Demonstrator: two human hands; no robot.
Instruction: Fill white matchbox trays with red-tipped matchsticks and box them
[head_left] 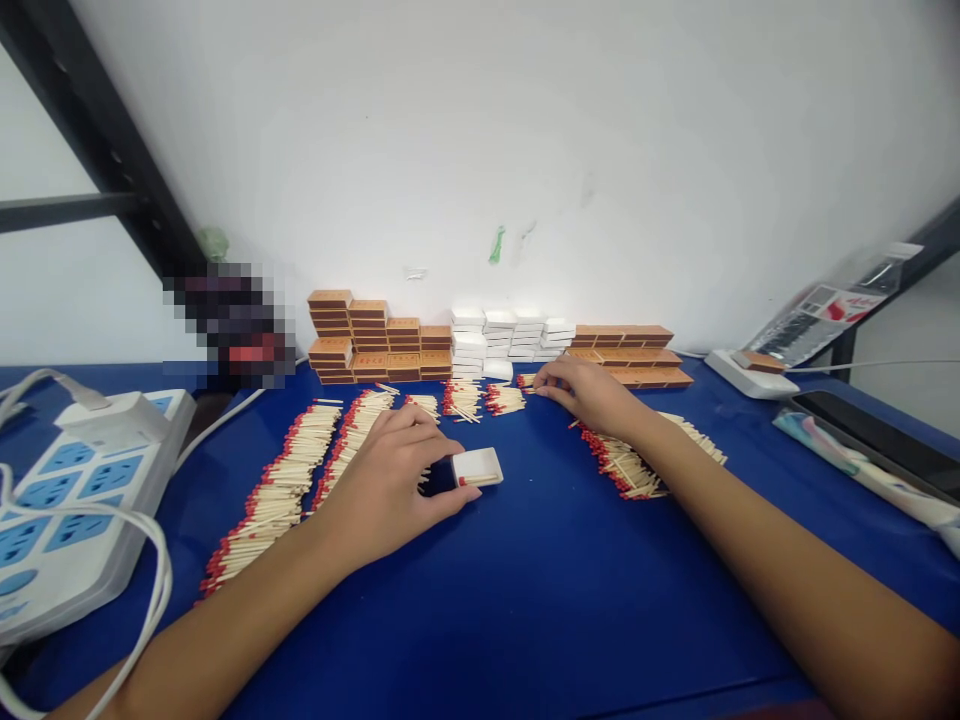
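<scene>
My left hand grips a small white matchbox tray between thumb and fingers, low over the blue table. A few red-tipped matches lie along the tray's near side. Farther back, my right hand has its fingers pinched at a small cluster of matches; whether a match is between the fingertips is too small to tell. Small match piles lie left of that hand. A larger match pile spreads under my right forearm, partly covered by it. Long rows of matches run beside and behind my left hand.
Against the wall stand stacked brown matchboxes, white trays and more brown boxes. On the left sits a power strip with white cables. A phone, a white adapter and a plastic bottle lie at right.
</scene>
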